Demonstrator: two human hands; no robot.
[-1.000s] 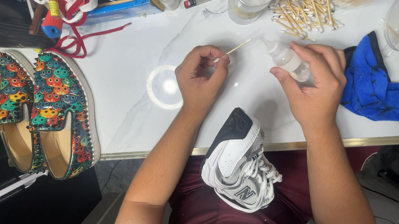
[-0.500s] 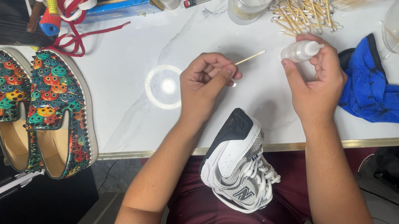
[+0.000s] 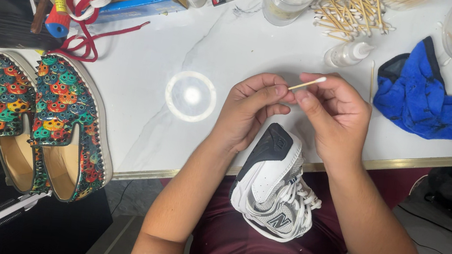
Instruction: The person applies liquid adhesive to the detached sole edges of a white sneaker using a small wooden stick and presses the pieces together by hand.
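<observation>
Your hands (image 3: 299, 111) have bare white tabletop (image 3: 125, 89) to their left as far as the patterned shoes (image 3: 44, 119); straight ahead a small dropper bottle (image 3: 347, 54) and the heap of cotton swabs (image 3: 351, 12) block the way; rightward the blue cloth (image 3: 435, 109) lies close; the sneaker (image 3: 273, 189) fills your lap.

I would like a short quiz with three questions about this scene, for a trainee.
1. True or false: both hands pinch the cotton swab.
2. Where does the white sneaker rest? A) on the table B) on the person's lap C) on the floor
3. Fill in: the small dropper bottle lies between the swab pile and the blue ____.

Key: 1 true: left hand and right hand both hold it. 2 B. 3 cloth.
</observation>
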